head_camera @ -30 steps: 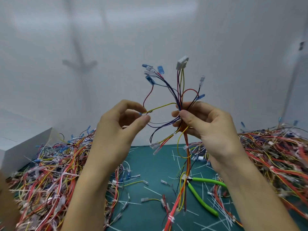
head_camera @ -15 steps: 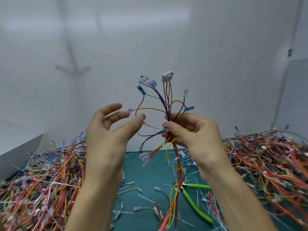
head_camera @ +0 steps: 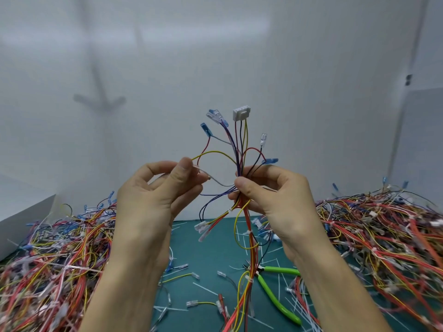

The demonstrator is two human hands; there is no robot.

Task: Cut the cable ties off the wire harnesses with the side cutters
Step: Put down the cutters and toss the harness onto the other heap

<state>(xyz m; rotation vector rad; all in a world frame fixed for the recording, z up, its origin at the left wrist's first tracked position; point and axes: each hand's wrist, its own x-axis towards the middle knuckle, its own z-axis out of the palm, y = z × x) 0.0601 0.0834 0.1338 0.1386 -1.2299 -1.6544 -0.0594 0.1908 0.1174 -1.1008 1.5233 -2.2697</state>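
I hold one wire harness [head_camera: 239, 149] upright in front of me, its white connector [head_camera: 240, 114] at the top. My right hand [head_camera: 268, 195] grips the bundle at its middle between thumb and fingers. My left hand [head_camera: 155, 195] pinches a loose yellow and white wire end of the same harness, off to the left. White cable ties [head_camera: 249, 232] still wrap the red and yellow strands hanging below. The green-handled side cutters [head_camera: 275, 291] lie on the mat under the harness, touched by neither hand.
Big heaps of coloured harnesses lie on the left [head_camera: 52, 259] and on the right [head_camera: 383, 236]. Cut tie scraps and loose terminals litter the teal mat [head_camera: 203, 257]. A white box [head_camera: 26, 221] stands at the far left, a white wall behind.
My left hand went from open fingers beside the wires to pinching a wire end. The harness and my right hand stay about where they were.
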